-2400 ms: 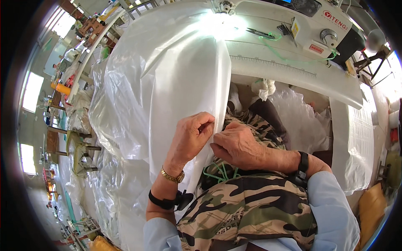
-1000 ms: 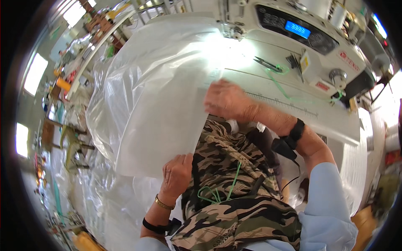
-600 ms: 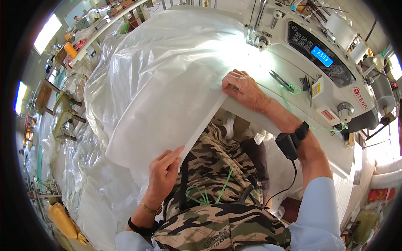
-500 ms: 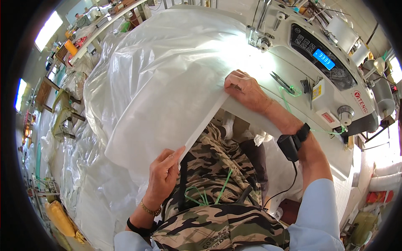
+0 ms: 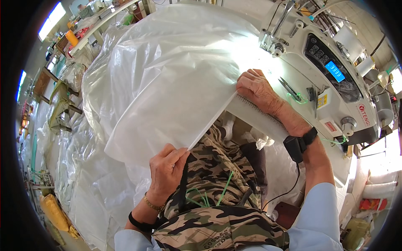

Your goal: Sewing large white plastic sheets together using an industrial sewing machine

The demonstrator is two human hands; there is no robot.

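A wide sheet of translucent white plastic (image 5: 167, 96) spreads across the sewing table and droops toward my lap. My left hand (image 5: 168, 169) pinches the near end of its folded edge above my camouflage apron (image 5: 222, 226). Farther up the same edge, my right hand (image 5: 258, 90) is closed on the sheet at the table's front. To the right of that hand stands a white sewing machine (image 5: 331, 71), its lamp shining on the sheet. Thread snips (image 5: 289, 88) lie on the machine bed beside green thread.
A ruler scale (image 5: 261, 111) runs along the table's front edge, partly under my right forearm. Crumpled plastic sheeting (image 5: 83, 180) heaps up at the left, near a wooden stool frame (image 5: 60, 98). Thread cones (image 5: 349, 42) stand behind the machine. A black cable (image 5: 289, 186) hangs from my right wrist.
My right hand has shifted slightly right, and my left fingers have closed more tightly on the edge. The fold now looks narrower. The machine appears farther right in view.
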